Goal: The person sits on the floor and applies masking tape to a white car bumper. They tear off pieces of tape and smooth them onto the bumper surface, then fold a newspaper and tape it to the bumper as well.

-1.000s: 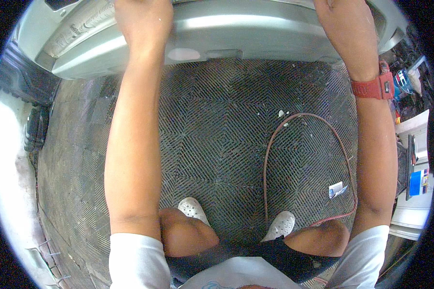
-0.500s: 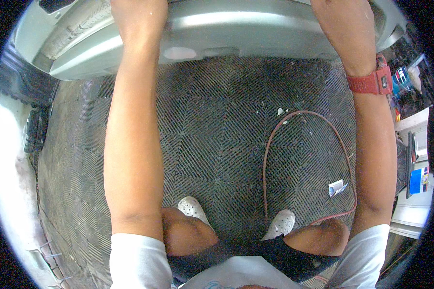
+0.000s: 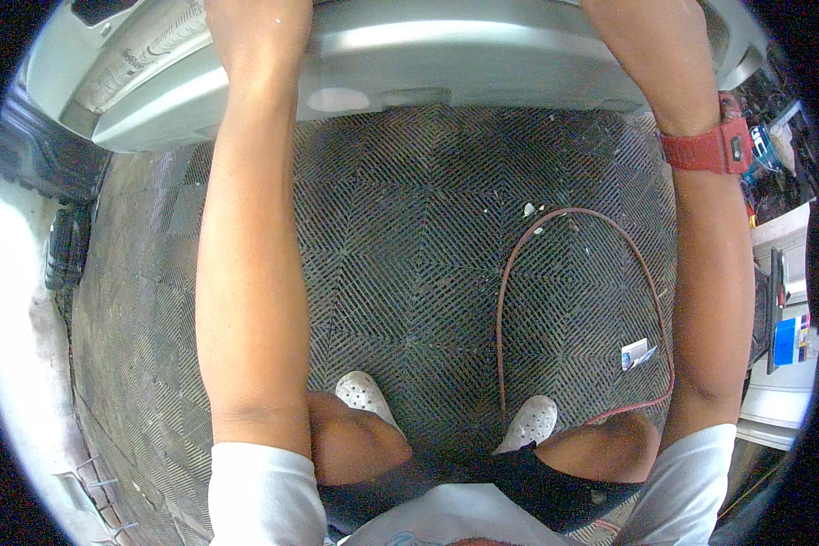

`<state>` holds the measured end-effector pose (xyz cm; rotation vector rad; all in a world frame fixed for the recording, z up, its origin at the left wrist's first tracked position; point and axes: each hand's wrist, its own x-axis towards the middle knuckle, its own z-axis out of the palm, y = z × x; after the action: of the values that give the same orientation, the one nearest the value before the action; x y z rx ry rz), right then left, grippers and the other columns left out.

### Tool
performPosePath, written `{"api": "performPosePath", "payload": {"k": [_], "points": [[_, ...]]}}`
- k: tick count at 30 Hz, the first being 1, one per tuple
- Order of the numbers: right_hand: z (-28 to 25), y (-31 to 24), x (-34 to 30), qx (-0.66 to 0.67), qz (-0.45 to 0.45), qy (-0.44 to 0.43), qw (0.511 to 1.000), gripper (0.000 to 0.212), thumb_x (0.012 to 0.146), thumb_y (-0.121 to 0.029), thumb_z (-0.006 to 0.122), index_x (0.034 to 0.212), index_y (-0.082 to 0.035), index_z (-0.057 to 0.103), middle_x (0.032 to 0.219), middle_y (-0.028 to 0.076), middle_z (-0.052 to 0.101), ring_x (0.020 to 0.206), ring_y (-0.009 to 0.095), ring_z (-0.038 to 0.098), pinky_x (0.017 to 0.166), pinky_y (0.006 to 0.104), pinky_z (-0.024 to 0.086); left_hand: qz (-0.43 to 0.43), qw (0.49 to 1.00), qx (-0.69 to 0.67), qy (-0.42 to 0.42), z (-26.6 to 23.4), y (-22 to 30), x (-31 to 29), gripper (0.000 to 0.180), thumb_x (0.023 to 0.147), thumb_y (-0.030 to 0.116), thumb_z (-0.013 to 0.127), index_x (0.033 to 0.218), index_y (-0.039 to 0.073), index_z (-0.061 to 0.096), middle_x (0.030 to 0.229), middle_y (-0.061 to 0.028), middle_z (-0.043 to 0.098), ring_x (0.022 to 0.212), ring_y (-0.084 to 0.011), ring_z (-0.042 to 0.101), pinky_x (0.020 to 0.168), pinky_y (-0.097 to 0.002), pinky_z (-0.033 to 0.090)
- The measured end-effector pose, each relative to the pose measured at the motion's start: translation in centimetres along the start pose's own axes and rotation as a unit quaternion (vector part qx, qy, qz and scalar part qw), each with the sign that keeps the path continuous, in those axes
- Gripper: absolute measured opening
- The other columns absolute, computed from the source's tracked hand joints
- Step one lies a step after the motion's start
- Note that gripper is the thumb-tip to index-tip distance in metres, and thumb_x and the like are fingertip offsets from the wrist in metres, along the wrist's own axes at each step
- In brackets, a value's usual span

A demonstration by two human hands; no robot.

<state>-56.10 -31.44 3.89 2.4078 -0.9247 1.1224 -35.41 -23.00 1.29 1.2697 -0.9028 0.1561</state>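
Both my arms stretch forward to a glossy grey-green curved panel (image 3: 482, 64) that looks like a car bumper. It spans the top of the view. My left hand (image 3: 259, 36) lies over its left part, its fingers cut off by the upper edge. Over the panel's right part is my right hand (image 3: 651, 41), also cut off before the fingers. Whether either hand grips something cannot be seen. A red watch (image 3: 708, 148) circles my right wrist. Along the panel's upper left runs a pale strip (image 3: 146, 55) with faint markings.
Dark ribbed floor tiles (image 3: 409, 264) lie below. A thin reddish hose (image 3: 500, 318) loops at the right, near a small white-and-blue packet (image 3: 637, 353) and white scraps (image 3: 529, 210). At far right are shelves with a blue container (image 3: 766, 150); at left, a white body panel (image 3: 18, 318).
My right wrist and watch have shifted slightly right and down. My left hand has moved a little left. The panel and floor items look unchanged.
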Motion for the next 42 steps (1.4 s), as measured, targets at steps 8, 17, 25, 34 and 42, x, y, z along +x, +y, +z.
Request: {"api": "performPosePath", "payload": {"k": [8, 17, 25, 34, 42], "points": [[-0.1, -0.1, 0.2, 0.009, 0.004, -0.007, 1.0, 0.029, 0.104, -0.009, 0.054, 0.118, -0.008, 0.079, 0.097, 0.011, 0.081, 0.07, 0.014, 0.07, 0.072, 0.0291, 0.062, -0.082, 0.996, -0.035, -0.023, -1.5, -1.7, 3.9, 0.033, 0.107, 0.02, 0.052, 0.122, -0.008, 0.061, 0.1, -0.0167, 0.072, 0.087, -0.0225, 0.07, 0.076, -0.0349, 0.057], [0.5, 3.9, 2.5, 0.073, 0.09, -0.071, 0.991, 0.028, 0.104, -0.009, 0.054, 0.119, -0.008, 0.079, 0.092, 0.009, 0.08, 0.066, 0.013, 0.066, 0.069, 0.0276, 0.06, -0.023, 1.0, 0.006, 0.017, -0.1, -2.2, 2.7, 0.034, 0.104, 0.021, 0.057, 0.119, -0.007, 0.067, 0.1, -0.0168, 0.073, 0.087, -0.0211, 0.069, 0.077, -0.036, 0.054], [0.8, 0.8, -0.2, -0.01, -0.032, 0.039, 0.999, 0.03, 0.102, -0.008, 0.054, 0.119, -0.007, 0.078, 0.09, 0.012, 0.079, 0.069, 0.017, 0.071, 0.074, 0.0329, 0.061, 0.088, 0.99, 0.075, 0.083, 0.4, -3.8, 3.3, 0.048, 0.101, 0.027, 0.064, 0.134, -0.007, 0.063, 0.125, -0.0214, 0.071, 0.118, -0.0317, 0.065, 0.102, -0.0409, 0.048], [1.5, 2.5, 0.7, 0.045, 0.009, -0.018, 0.999, 0.03, 0.101, -0.007, 0.053, 0.114, -0.005, 0.08, 0.087, 0.012, 0.079, 0.068, 0.02, 0.073, 0.075, 0.0348, 0.062, 0.133, 0.971, 0.19, 0.067, 0.8, -5.0, 1.0, 0.037, 0.092, 0.032, 0.081, 0.102, -0.002, 0.074, 0.093, -0.0132, 0.077, 0.084, -0.024, 0.071, 0.081, -0.0392, 0.056], [0.0, 2.3, -0.3, 0.048, -0.057, 0.016, 0.997, 0.026, 0.103, -0.008, 0.055, 0.11, -0.004, 0.08, 0.084, 0.013, 0.078, 0.063, 0.019, 0.069, 0.068, 0.0331, 0.06, 0.442, 0.767, 0.367, -0.286, 5.0, -0.2, -4.3, 0.065, 0.105, 0.041, 0.055, 0.151, -0.004, 0.047, 0.158, -0.0255, 0.046, 0.149, -0.0378, 0.043, 0.126, -0.0523, 0.031]]}}
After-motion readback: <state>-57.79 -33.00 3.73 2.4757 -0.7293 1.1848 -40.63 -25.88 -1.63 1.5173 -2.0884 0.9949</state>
